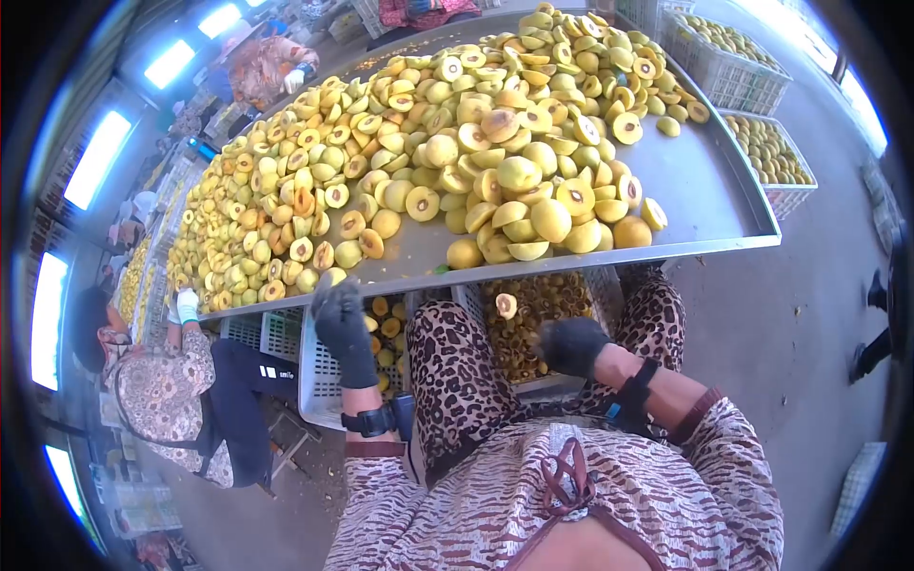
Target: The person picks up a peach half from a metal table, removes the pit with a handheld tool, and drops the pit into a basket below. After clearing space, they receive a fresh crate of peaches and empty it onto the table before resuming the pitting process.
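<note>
My left hand (pixel 341 319), in a dark glove, is raised at the near edge of the metal table (pixel 695 176), its fingers curled against a yellow peach half (pixel 333 277). My right hand (pixel 574 345), also dark-gloved, is closed in a fist over the crate between my knees; what it holds, if anything, I cannot tell. A cut peach piece (pixel 506 305) with a reddish centre shows just left of that hand, above a crate of brown pits and scraps (pixel 538 300). Halved and whole yellow peaches (pixel 514 171) are heaped across the table.
A white crate (pixel 324 381) with some peaches stands below my left hand. Full crates of fruit (pixel 728 62) line the floor at the right. A co-worker (pixel 181 381) with white gloves sits at the left, and another person (pixel 271 71) works across the table.
</note>
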Demonstrator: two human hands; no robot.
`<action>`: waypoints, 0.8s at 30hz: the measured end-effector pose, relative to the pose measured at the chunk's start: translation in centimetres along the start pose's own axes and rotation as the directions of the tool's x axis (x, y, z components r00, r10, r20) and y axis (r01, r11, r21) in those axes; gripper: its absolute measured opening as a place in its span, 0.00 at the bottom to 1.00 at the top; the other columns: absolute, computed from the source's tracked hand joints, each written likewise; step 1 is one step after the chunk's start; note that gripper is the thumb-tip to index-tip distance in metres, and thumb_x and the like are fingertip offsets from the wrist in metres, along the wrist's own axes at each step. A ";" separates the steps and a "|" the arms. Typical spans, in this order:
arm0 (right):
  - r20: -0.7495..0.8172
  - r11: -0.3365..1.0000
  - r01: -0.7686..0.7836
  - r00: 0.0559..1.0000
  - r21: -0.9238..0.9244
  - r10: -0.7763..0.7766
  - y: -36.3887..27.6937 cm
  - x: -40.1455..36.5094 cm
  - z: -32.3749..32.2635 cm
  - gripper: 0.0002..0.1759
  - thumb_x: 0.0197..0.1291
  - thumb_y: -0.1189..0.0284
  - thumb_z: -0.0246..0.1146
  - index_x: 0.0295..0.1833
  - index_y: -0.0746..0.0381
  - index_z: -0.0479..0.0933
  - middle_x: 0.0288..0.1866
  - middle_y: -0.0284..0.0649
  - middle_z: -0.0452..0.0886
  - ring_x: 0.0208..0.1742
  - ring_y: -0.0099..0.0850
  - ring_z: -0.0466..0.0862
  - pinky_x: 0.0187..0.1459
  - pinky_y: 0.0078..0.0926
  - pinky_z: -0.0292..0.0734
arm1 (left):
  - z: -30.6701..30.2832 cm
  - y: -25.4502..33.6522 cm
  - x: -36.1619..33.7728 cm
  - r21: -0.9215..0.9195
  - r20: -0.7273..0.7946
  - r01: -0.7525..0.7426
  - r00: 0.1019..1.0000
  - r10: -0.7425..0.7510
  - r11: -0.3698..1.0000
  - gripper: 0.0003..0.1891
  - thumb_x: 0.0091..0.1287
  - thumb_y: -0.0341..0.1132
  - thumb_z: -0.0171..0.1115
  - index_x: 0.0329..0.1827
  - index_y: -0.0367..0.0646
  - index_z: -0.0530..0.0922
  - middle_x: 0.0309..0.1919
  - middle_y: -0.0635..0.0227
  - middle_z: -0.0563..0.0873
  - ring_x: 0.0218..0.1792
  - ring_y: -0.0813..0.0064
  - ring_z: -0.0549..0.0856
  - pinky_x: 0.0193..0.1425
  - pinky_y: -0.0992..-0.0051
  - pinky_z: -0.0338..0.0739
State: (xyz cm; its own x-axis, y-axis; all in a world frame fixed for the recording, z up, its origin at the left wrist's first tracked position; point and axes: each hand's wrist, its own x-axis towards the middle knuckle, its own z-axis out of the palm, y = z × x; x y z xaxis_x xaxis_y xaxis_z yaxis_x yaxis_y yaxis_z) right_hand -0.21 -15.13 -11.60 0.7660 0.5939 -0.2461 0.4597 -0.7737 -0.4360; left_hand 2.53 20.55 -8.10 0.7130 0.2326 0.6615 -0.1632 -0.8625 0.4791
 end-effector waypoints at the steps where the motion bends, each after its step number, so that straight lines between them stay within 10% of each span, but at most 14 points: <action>1: -0.008 1.000 -0.008 1.000 -0.006 0.008 -0.2 -0.2 -0.1 0.16 0.71 0.62 0.55 0.38 0.62 0.79 0.26 0.57 0.78 0.33 0.56 0.81 0.34 0.51 0.73 | 0.4 2.6 0.6 -0.008 0.145 -0.096 0.985 0.096 0.995 0.17 0.65 0.42 0.64 0.52 0.41 0.84 0.54 0.50 0.84 0.61 0.52 0.79 0.69 0.59 0.70; 5: -0.193 0.915 -0.040 0.973 0.401 0.127 -0.7 -1.8 -0.4 0.20 0.71 0.59 0.56 0.37 0.65 0.80 0.31 0.58 0.81 0.35 0.56 0.82 0.37 0.49 0.75 | 7.8 15.3 2.0 -0.325 0.216 -0.346 0.879 0.425 0.880 0.28 0.54 0.38 0.74 0.61 0.46 0.79 0.69 0.53 0.72 0.71 0.49 0.69 0.75 0.57 0.63; 8: -0.354 0.834 0.059 0.920 0.548 0.167 0.1 -3.3 -1.1 0.22 0.69 0.57 0.59 0.37 0.68 0.78 0.32 0.58 0.81 0.36 0.56 0.82 0.37 0.46 0.75 | 15.2 18.5 2.8 -0.313 0.368 -0.600 0.638 0.676 0.736 0.31 0.51 0.34 0.74 0.63 0.51 0.79 0.69 0.57 0.73 0.71 0.53 0.69 0.76 0.58 0.61; 12: -0.426 0.874 0.043 0.884 0.484 0.192 1.2 -7.1 -2.4 0.17 0.71 0.62 0.58 0.41 0.69 0.76 0.30 0.53 0.80 0.31 0.47 0.82 0.34 0.40 0.74 | 18.0 20.1 6.0 -0.533 0.631 -0.442 0.361 0.687 0.721 0.29 0.52 0.37 0.74 0.61 0.47 0.80 0.59 0.60 0.82 0.64 0.57 0.76 0.70 0.61 0.68; 14: -0.408 0.720 0.015 0.832 0.694 0.376 -0.2 -8.8 -4.8 0.14 0.71 0.66 0.58 0.40 0.68 0.74 0.26 0.47 0.76 0.26 0.30 0.75 0.32 0.33 0.71 | 18.8 18.2 6.3 -0.789 0.365 -0.150 0.665 0.652 0.595 0.25 0.63 0.40 0.71 0.61 0.38 0.79 0.51 0.60 0.86 0.53 0.66 0.84 0.61 0.71 0.76; 17: -0.490 0.682 0.139 0.797 0.718 0.353 -1.0 -8.3 -6.3 0.12 0.71 0.69 0.58 0.38 0.67 0.73 0.23 0.44 0.71 0.27 0.24 0.67 0.29 0.31 0.68 | 13.0 18.6 5.1 -0.774 0.619 0.625 0.718 0.318 0.096 0.22 0.74 0.42 0.60 0.61 0.31 0.76 0.52 0.64 0.84 0.52 0.77 0.84 0.58 0.77 0.79; 24: -0.604 0.729 0.298 0.772 0.616 0.195 -4.0 -3.1 -6.4 0.13 0.70 0.67 0.59 0.39 0.68 0.74 0.29 0.59 0.77 0.35 0.60 0.78 0.31 0.45 0.70 | 5.5 19.0 -0.7 -0.689 0.725 0.721 0.687 0.055 0.078 0.28 0.79 0.53 0.46 0.57 0.32 0.78 0.45 0.61 0.86 0.44 0.75 0.86 0.50 0.78 0.82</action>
State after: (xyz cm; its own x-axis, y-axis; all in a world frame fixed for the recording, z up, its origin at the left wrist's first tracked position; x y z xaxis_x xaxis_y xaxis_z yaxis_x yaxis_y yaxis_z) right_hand -1.55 -15.26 -3.53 0.9530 0.1739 0.2479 0.2863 -0.2509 -0.9247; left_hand 2.71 1.54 -2.60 0.9748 -0.2139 0.0625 0.0314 0.4096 0.9117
